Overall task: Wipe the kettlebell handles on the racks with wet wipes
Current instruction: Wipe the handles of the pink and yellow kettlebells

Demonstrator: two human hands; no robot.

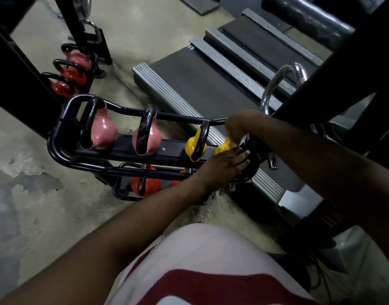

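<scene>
Both hands meet at the right end of the rack's (pixel 57 133) top shelf, over the end yellow kettlebell (pixel 223 148), which they largely cover. The left hand (pixel 224 164) comes in from below with its fingers straight and laid flat against that kettlebell's dark handle side, gripping nothing and seeming to steady it. The right hand (pixel 237 125) drops in from above, fingers curled downward, and pinches what looks like a pale wet wipe (pixel 242 140) against the handle (only a small light patch of it shows under the fingers).

The relation that matters is the line of the row. The other top-shelf kettlebells lie to the left of the hands, one after another along the shelf: the second yellow kettlebell (pixel 192 147) just beside them, then two pink kettlebells (pixel 150 139) farther off toward the rack's rounded end. Each black handle arches across the shelf, front rail to back rail, at right angles to the row. So a wipe stroke likely runs toward and away from the person, while moving on means shifting left. The left hand is nearer the next handle, but the wipe sits in the right, which would have to cross over it.
</scene>
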